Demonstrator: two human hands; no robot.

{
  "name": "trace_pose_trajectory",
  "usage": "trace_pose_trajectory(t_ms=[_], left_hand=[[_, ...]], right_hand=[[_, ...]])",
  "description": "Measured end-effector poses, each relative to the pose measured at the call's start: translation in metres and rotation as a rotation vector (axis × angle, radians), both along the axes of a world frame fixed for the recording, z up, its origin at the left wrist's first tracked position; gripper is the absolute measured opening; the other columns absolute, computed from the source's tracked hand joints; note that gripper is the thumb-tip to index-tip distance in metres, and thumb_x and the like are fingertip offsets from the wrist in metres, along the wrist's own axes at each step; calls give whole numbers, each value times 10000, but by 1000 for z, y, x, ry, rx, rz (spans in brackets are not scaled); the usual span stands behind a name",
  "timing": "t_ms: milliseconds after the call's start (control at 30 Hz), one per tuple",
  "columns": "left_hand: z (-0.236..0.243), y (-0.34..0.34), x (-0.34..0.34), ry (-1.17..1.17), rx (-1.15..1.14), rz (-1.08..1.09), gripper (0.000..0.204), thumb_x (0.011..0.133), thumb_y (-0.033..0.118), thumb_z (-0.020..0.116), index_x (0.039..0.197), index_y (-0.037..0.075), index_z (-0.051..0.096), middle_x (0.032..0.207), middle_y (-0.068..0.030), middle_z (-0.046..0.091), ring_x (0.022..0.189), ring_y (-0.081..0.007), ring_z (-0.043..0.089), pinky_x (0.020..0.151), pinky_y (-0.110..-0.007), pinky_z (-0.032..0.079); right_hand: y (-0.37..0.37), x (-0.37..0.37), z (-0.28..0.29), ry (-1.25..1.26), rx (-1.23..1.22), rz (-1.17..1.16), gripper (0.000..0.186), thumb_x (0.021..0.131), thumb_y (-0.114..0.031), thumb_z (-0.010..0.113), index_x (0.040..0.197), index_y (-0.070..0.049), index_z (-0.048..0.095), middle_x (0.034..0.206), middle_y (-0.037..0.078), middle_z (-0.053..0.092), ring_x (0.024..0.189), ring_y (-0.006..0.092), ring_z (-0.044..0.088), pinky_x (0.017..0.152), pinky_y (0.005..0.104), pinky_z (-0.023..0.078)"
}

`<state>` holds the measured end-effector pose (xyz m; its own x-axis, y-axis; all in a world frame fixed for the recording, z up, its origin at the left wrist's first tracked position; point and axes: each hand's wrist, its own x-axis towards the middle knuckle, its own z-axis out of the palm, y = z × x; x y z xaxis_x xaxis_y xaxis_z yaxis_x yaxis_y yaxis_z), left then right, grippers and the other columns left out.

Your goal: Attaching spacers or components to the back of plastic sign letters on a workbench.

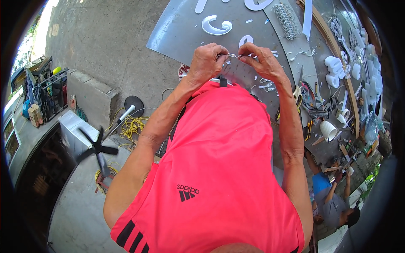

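Observation:
Both hands are raised over a grey metal sheet. My left hand is closed in a pinch on one end of a small whitish looped piece. My right hand pinches the other end, between thumb and forefinger. Just beyond the fingers lies a white ring-shaped cutout, and farther up a white curved letter shape. Small white scraps and clips are scattered beside and below my right hand.
Scissors, coiled wire, white foam pieces and wooden strips crowd the right. A standing fan, yellow cables and a concrete step are left. Another person works at lower right.

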<state>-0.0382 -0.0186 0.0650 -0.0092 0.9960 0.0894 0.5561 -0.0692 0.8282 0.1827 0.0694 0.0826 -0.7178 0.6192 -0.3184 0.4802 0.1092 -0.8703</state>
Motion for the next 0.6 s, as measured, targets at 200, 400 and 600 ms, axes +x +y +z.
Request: trace_pose_trajectory(t_ms=[200,400,600], left_hand=[[-5,30,-11,-3,50,64,111,831,59,790,935,21,776,827,-122,740,693,-240,712,643,-320,555],[-15,70,-21,128,129,68,118,838,82,783,943,28,780,849,-132,745,741,-254,739,679,-336,576],[-35,88,-26,202,139,44,123,851,98,769,958,38,776,871,-129,747,764,-266,743,708,-355,581]], right_hand=[[6,-15,-9,67,190,-174,266,967,-267,737,1095,-34,721,874,84,724,730,179,678,683,324,529],[18,-45,-27,70,272,-409,281,956,-308,746,1056,-46,758,765,76,733,646,159,672,642,312,533],[25,-60,-50,13,259,-561,224,945,-276,738,1023,-68,761,711,48,729,624,148,687,635,308,537]])
